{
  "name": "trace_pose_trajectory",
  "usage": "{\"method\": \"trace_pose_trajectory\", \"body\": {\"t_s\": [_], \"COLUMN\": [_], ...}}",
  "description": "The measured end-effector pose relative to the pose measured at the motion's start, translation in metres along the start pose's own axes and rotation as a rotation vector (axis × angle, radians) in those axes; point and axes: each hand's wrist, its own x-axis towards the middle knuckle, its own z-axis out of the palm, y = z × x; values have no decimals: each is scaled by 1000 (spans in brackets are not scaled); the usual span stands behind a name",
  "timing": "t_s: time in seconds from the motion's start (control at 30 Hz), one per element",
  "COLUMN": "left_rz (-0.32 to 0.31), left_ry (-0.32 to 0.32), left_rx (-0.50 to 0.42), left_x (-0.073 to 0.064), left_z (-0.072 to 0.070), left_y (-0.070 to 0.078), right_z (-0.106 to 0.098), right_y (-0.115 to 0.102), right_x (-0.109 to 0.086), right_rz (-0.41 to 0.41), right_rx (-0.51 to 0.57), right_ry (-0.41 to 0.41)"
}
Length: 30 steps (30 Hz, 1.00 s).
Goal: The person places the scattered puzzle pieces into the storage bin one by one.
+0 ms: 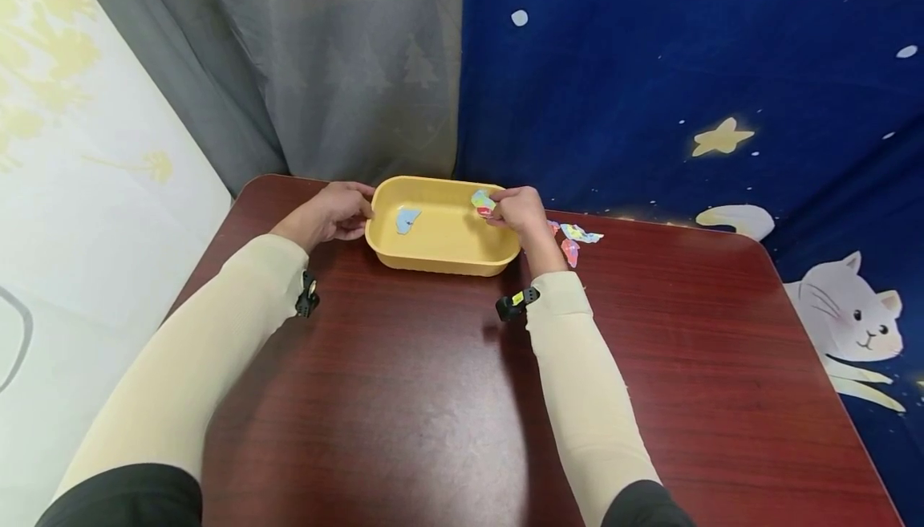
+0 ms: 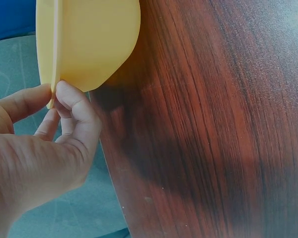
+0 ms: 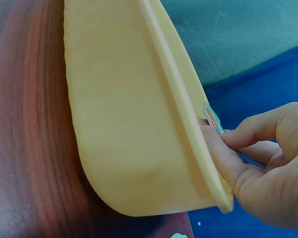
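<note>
A yellow plastic tub stands near the far edge of the table. My left hand pinches its left rim between thumb and fingers, which the left wrist view shows close up at the tub's rim. Over the tub's right end, my right hand pinches a small, thin, colourful piece in green, blue and red. In the right wrist view this piece sticks up from the fingertips just past the rim. A light-blue piece lies on the tub's floor at the left.
Several small pink, blue and yellow pieces lie on the table right of the tub, partly behind my right wrist. The dark red-brown table reaches toward me. Grey and blue curtains hang behind its far edge.
</note>
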Motion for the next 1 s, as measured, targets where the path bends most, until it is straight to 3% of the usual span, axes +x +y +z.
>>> {"method": "trace_pose_trajectory", "body": {"t_s": [0.73,1.0], "left_rz": [10,4], "left_ry": [17,21], "left_rx": [-13,-11], "left_x": [3,4], "left_z": [0,1], "left_y": [-3,-1], "right_z": [24,38], "right_y": [4,9], "right_x": [7,9], "right_rz": [17,-52], "right_rx": [-32,-141], "right_ry": [-10,-14]}}
